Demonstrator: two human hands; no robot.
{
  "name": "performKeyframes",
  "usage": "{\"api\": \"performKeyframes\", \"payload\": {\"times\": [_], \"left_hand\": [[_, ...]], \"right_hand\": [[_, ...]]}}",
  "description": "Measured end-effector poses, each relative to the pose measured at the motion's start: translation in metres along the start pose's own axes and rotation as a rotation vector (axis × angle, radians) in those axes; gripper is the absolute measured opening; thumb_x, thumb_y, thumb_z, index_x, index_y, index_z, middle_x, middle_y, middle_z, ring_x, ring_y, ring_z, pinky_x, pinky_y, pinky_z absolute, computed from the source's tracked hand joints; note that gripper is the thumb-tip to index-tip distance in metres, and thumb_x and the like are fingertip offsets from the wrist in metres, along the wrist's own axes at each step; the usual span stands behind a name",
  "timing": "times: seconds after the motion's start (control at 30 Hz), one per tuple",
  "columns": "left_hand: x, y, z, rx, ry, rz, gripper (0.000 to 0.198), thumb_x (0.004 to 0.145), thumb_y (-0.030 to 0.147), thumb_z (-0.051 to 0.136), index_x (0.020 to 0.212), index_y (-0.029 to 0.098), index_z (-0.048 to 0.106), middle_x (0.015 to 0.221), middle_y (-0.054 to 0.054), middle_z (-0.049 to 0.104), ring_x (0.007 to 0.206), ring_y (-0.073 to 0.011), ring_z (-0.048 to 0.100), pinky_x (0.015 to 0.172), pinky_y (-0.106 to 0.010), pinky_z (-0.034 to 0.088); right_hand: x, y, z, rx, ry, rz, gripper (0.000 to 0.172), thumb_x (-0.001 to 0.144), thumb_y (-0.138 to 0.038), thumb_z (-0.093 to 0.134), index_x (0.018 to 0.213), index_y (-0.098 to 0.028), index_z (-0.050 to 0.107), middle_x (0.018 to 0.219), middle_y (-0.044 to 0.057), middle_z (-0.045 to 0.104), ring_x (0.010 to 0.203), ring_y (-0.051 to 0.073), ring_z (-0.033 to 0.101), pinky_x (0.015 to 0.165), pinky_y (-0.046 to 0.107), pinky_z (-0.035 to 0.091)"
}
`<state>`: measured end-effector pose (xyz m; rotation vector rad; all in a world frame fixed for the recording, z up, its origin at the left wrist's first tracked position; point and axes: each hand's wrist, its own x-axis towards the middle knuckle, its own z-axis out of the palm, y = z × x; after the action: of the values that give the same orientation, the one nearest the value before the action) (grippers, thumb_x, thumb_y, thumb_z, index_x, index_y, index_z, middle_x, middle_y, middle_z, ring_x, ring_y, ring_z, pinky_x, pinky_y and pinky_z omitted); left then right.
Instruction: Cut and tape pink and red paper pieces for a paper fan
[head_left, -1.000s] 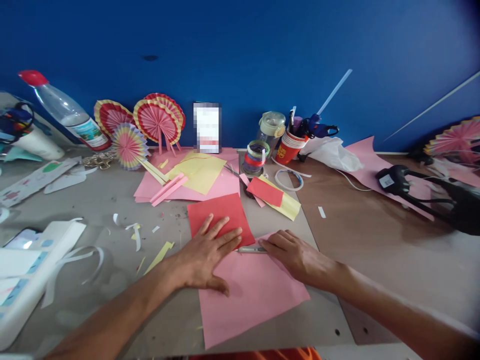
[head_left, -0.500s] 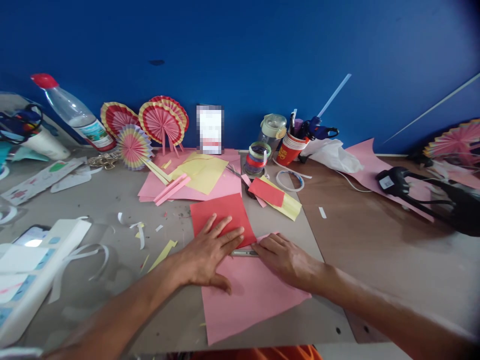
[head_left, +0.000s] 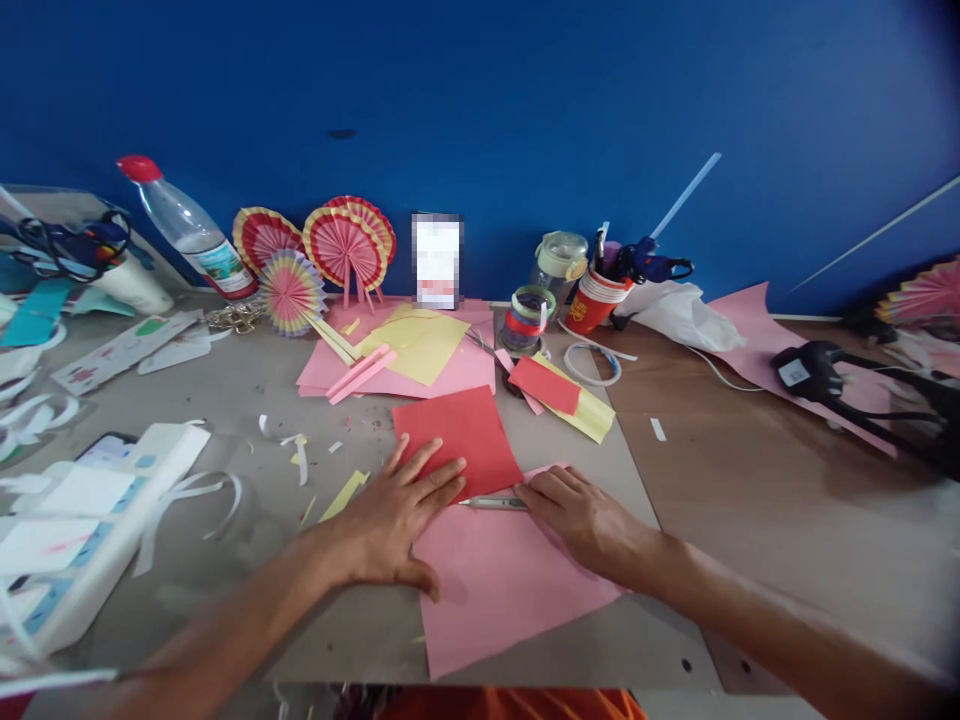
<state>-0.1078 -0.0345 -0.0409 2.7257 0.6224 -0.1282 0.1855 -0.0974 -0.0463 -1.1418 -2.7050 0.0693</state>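
Note:
A red paper sheet (head_left: pixel 469 435) overlaps the upper part of a pink sheet (head_left: pixel 510 590) near the table's front. My left hand (head_left: pixel 405 515) lies with fingers spread, its fingertips on the red sheet and its thumb at the pink sheet's left edge. My right hand (head_left: pixel 585 515) rests on the pink sheet's upper right, fingers curled together at the red sheet's lower right corner; what they pinch, if anything, is hidden. Between the hands a slim grey pen-like tool (head_left: pixel 495 503) lies on the pink paper, its right end touching my right fingers.
Behind are stacked pink and yellow papers (head_left: pixel 420 345), folded paper fans (head_left: pixel 349 245), a phone (head_left: pixel 437 262), tape rolls (head_left: pixel 529 318) and a red cup (head_left: pixel 594 300). A power strip (head_left: pixel 112 540) lies left, a tilted bottle (head_left: pixel 187 235) back left, black straps (head_left: pixel 814 372) right.
My left hand has slid left across the red sheet, uncovering more of it and of the tool. My right hand stays nearly in place. The whole view has shifted slightly.

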Motion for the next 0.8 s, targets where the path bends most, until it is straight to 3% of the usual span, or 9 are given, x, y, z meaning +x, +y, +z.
{"api": "performKeyframes", "payload": {"times": [0.8], "left_hand": [[0.001,0.003,-0.004,-0.079,-0.012,-0.018,0.111,0.064,0.082,0.053,0.151,0.027,0.01,0.156,-0.011,0.023,0.142,-0.045,0.005,0.108,-0.069,-0.005]], "right_hand": [[0.022,-0.019,0.01,0.013,0.012,-0.092,0.029,0.089,-0.006,0.045,0.115,-0.009,0.056,0.09,0.011,0.058,0.081,0.02,0.052,0.074,0.032,0.043]]}}
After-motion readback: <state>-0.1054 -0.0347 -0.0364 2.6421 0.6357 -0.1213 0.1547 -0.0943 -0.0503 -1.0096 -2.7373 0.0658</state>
